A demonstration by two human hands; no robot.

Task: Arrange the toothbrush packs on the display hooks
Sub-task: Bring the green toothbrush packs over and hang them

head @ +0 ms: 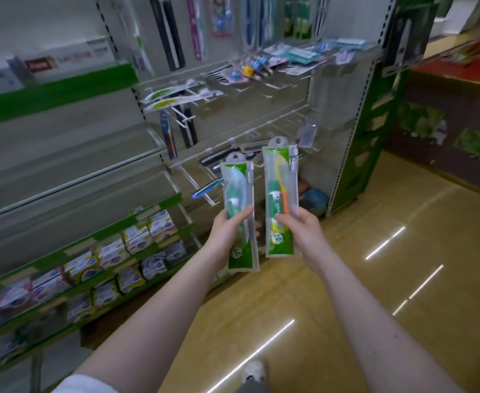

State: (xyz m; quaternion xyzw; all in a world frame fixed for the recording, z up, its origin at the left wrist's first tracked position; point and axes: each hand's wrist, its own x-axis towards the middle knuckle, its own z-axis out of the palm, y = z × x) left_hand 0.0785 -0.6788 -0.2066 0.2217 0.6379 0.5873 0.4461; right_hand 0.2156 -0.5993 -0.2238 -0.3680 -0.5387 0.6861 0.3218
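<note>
A tall grey metal display rack (261, 114) with rows of white wire hooks (284, 120) stands ahead over a glossy tan floor (374, 265), blurred toothbrush packs hanging near its top. In front of it, the left hand (227, 226) grips a frosted plastic pack with a green toothbrush (238, 205). The right hand (304, 231) pinches a taller frosted pack with an orange toothbrush (281, 199), both packs upright, just beside each other and clear of the hooks.

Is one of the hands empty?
No, the left hand holds the green-brush pack and the right hand holds the orange-brush pack.
</note>
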